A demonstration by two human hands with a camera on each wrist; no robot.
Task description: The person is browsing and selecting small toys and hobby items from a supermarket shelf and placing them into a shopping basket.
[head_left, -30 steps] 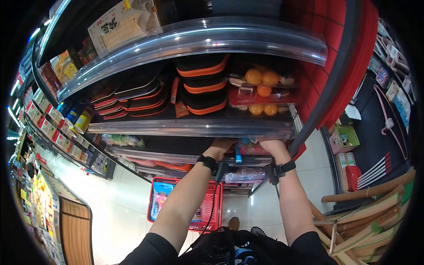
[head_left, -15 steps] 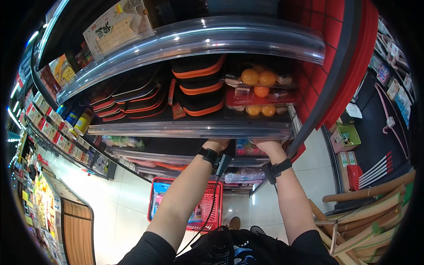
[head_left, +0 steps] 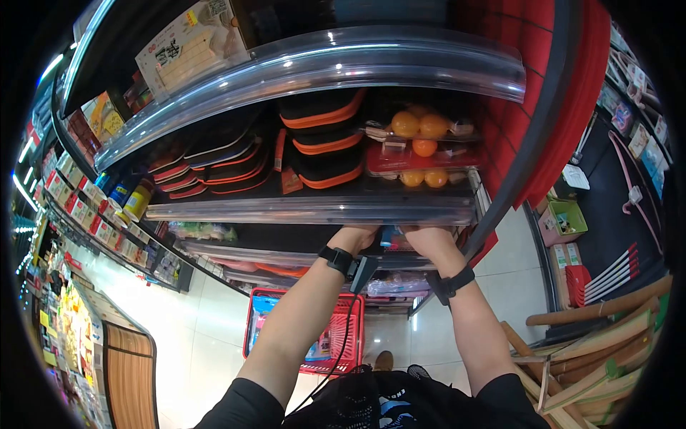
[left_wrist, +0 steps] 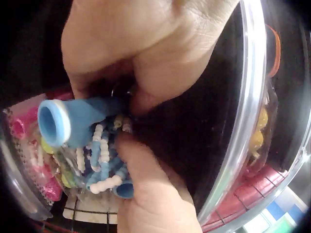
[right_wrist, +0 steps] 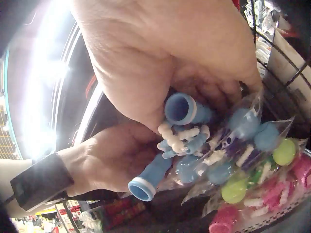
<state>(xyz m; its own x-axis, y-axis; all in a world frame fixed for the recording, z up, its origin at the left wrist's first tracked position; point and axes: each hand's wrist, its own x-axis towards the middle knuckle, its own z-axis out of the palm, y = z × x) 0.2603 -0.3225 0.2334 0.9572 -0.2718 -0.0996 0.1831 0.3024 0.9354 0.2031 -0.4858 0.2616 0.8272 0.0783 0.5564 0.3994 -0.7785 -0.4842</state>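
Observation:
Both hands work under the clear shelf lip on a beaded skipping rope with light blue handles and blue and white beads. In the left wrist view my left hand curls at one handle, whose open end points out. My right hand has its thumb against the bunched beads. Seen from the right wrist, my right hand arches over the rope beside the other handle, with its fingertips partly hidden. The left hand is close below it.
Bagged skipping ropes in blue, green and pink lie beside the hands. Black cases with orange zips and carded orange balls fill the shelf above. A red basket with packages stands below; a black post borders the right side.
The blue handle that hung below the shelf lip one second ago has gone up out of sight in the head view. My right hand has shifted slightly left, toward the left hand.

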